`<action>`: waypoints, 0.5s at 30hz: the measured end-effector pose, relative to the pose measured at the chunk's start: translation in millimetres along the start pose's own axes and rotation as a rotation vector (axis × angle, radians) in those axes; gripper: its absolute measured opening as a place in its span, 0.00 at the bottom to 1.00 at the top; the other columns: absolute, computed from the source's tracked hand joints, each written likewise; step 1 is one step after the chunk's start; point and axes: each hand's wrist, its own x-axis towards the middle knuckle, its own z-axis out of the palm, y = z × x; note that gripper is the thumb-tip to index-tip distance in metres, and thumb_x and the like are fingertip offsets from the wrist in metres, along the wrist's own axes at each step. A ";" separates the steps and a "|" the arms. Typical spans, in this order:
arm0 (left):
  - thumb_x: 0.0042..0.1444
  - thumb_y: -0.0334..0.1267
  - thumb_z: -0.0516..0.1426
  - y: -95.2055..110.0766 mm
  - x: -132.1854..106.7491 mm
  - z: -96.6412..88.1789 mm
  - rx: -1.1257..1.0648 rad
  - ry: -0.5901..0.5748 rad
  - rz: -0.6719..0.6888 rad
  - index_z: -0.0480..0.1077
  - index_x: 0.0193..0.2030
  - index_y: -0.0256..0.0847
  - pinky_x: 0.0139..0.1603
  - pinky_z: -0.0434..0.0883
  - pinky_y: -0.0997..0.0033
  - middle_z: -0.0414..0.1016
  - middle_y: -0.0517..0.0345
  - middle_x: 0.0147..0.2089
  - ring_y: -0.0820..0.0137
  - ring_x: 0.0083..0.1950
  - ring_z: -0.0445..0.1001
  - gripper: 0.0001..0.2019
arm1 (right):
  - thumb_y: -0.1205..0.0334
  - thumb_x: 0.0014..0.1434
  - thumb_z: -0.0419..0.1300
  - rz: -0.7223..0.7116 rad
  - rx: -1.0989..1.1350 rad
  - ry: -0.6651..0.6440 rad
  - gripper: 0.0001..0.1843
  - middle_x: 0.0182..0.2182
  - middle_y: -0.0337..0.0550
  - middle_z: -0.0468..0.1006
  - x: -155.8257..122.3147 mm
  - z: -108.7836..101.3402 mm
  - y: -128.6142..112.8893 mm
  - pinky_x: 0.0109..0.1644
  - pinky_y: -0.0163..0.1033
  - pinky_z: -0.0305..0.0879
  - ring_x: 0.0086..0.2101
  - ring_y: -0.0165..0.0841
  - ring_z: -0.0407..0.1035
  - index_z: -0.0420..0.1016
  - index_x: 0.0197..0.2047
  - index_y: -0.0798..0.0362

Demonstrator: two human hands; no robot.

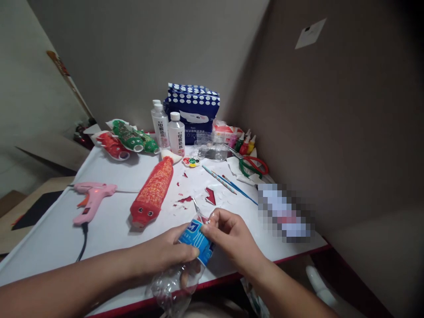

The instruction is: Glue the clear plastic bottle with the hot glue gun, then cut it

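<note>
Your white table (109,221), edged in red, carries a blue polka-dot pack (194,110) at the back and a long red fish figure (152,192) with a scaly, netted skin. At the near edge your left hand (165,251) wraps around a clear, crinkled plastic bottle (180,282); you cannot tell whether it holds anything. Your right hand (232,236) pinches its glossy blue label (195,240). Small red scraps (210,195) lie just beyond.

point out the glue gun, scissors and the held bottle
pink plastic glue gun (94,196): head view, body
red-handled metal scissors (258,160): head view, red handle
clear plastic blue-labelled bottle (196,238): head view, label
</note>
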 end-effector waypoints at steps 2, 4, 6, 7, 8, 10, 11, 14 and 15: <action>0.43 0.57 0.65 -3.5 1.8 -2.1 -0.012 -0.011 0.046 0.64 0.46 0.37 0.25 0.65 0.75 0.74 0.60 0.27 0.74 0.23 0.69 0.31 | 0.55 0.58 0.66 -0.170 -0.203 0.070 0.11 0.32 0.40 0.77 -2.0 -3.3 -1.1 0.38 0.39 0.69 0.32 0.33 0.70 0.73 0.38 0.52; 0.45 0.58 0.65 -6.9 3.3 -4.0 -0.013 -0.023 0.079 0.66 0.44 0.37 0.25 0.65 0.74 0.74 0.59 0.27 0.73 0.23 0.70 0.29 | 0.63 0.60 0.65 -0.442 -0.464 0.135 0.18 0.47 0.48 0.76 -6.3 -8.3 -4.1 0.52 0.47 0.67 0.46 0.39 0.70 0.72 0.53 0.50; 0.47 0.58 0.64 -8.8 4.0 -5.1 -0.020 -0.028 0.101 0.67 0.42 0.37 0.25 0.65 0.74 0.73 0.59 0.29 0.72 0.24 0.70 0.27 | 0.69 0.62 0.62 -0.713 -0.713 0.098 0.24 0.56 0.51 0.71 -11.9 -13.6 -7.9 0.60 0.52 0.61 0.55 0.43 0.63 0.67 0.60 0.49; 0.48 0.57 0.64 -8.9 4.0 -5.3 -0.024 -0.022 0.104 0.67 0.42 0.37 0.24 0.64 0.74 0.73 0.59 0.29 0.72 0.24 0.70 0.26 | 0.70 0.63 0.61 -0.797 -0.801 0.034 0.24 0.57 0.52 0.71 -14.6 -16.0 -9.4 0.61 0.52 0.61 0.56 0.43 0.62 0.66 0.61 0.50; 0.49 0.57 0.63 -8.4 3.8 -5.3 -0.022 -0.014 0.105 0.67 0.43 0.37 0.22 0.61 0.76 0.73 0.59 0.29 0.73 0.24 0.70 0.26 | 0.70 0.64 0.60 -0.841 -0.856 -0.038 0.23 0.56 0.52 0.72 -16.9 -18.2 -10.4 0.60 0.51 0.62 0.56 0.43 0.62 0.66 0.61 0.51; 0.52 0.58 0.61 -6.1 3.0 -4.9 -0.007 0.009 0.089 0.67 0.43 0.36 0.19 0.53 0.77 0.74 0.58 0.29 0.73 0.23 0.70 0.26 | 0.69 0.65 0.60 -0.845 -0.891 -0.136 0.21 0.54 0.53 0.73 -20.1 -21.7 -9.3 0.59 0.49 0.64 0.54 0.42 0.63 0.66 0.60 0.54; 0.52 0.59 0.60 -4.6 2.6 -4.5 0.006 0.020 0.073 0.67 0.43 0.36 0.18 0.49 0.77 0.74 0.57 0.28 0.73 0.22 0.71 0.26 | 0.68 0.65 0.60 -0.833 -0.887 -0.148 0.20 0.53 0.54 0.73 -20.8 -22.9 -7.2 0.59 0.48 0.65 0.54 0.42 0.63 0.66 0.59 0.55; 0.51 0.61 0.59 -0.6 2.1 -3.5 0.021 0.043 0.039 0.67 0.42 0.35 0.17 0.46 0.76 0.75 0.55 0.29 0.73 0.23 0.71 0.28 | 0.72 0.63 0.60 -0.812 -0.837 -0.126 0.18 0.51 0.53 0.73 -21.7 -24.7 3.0 0.57 0.47 0.66 0.52 0.40 0.65 0.66 0.56 0.54; 0.52 0.61 0.59 0.3 2.1 -3.1 0.016 0.051 0.034 0.67 0.43 0.35 0.17 0.45 0.76 0.75 0.55 0.29 0.72 0.23 0.72 0.28 | 0.73 0.63 0.60 -0.797 -0.809 -0.123 0.18 0.50 0.52 0.73 -22.0 -24.6 6.3 0.56 0.45 0.66 0.51 0.39 0.65 0.66 0.55 0.53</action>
